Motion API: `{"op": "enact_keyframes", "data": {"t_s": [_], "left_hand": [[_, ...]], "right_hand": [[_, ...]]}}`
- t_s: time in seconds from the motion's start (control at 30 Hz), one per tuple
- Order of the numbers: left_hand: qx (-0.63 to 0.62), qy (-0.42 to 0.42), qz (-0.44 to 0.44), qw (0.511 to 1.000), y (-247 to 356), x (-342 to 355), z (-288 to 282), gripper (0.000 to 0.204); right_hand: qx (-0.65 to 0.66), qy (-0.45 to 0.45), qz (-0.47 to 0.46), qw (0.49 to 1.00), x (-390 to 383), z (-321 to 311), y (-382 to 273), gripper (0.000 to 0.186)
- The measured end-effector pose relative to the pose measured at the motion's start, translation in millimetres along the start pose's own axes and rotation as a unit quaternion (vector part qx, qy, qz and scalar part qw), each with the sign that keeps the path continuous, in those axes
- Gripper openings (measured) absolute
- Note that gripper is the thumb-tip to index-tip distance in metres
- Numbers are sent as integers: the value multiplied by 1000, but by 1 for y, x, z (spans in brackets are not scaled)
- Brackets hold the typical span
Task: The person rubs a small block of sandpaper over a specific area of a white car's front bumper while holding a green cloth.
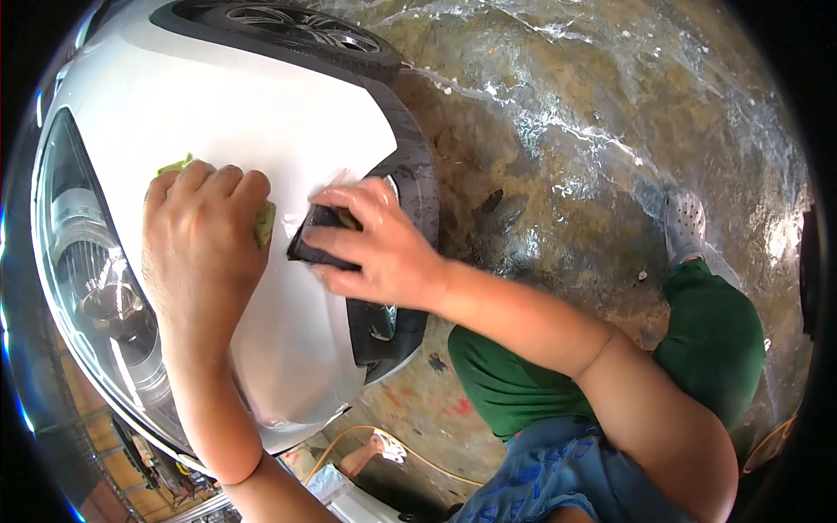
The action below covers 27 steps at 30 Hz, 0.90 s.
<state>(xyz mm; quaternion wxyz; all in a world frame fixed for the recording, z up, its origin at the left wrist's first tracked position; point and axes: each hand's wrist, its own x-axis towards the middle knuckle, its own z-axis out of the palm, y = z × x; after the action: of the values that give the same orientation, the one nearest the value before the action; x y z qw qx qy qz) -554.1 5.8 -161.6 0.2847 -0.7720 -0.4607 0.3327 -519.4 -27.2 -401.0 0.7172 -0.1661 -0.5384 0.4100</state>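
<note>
Dark block: the small black, flat-sided block (321,248) lies on the glossy white painted bumper (288,349), left of the dark lower trim.
Right hand: your right hand (384,240) pinches the block between thumb and fingers; its blurred edges hide the exact fingertip contact.
Green cloth: the crumpled yellow-green cloth (264,227) shows at the far and right edges of your left hand (205,213), which curls closed over it; you cannot see how tightly.
Headlight: the large clear headlight (105,288) sits left of your left hand.
Wheel: the black-tyred wheel (305,30) stands at the far side.
Floor: the mottled, wet-looking concrete floor (523,200) spreads right.
Slip risk: your fingers look wet, so the block could slide loose.
Scratch risk: grit under either piece could mark your paint.
Edge risk: pressing across the trim gap could snag the block.
</note>
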Motion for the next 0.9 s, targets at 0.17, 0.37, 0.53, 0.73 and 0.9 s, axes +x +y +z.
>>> {"op": "enact_keyframes", "data": {"t_s": [0.17,0.37,0.53,0.73,0.9], "left_hand": [[1,9,14,1000,2,2,-3,6],[-2,0,15,1000,4,3,1,6],[-9,-26,0,1000,4,-4,3,5],[-11,-23,34,999,5,3,-4,20],[-28,-73,33,996,7,3,-6,34]], "right_hand": [[10,65,135,989,15,-1,29,33],[-4,49,77,996,12,-3,27,35],[18,-11,17,1000,2,7,-10,36],[55,61,256,963,29,-19,69,36],[95,153,315,932,-5,-36,66,40]]}}
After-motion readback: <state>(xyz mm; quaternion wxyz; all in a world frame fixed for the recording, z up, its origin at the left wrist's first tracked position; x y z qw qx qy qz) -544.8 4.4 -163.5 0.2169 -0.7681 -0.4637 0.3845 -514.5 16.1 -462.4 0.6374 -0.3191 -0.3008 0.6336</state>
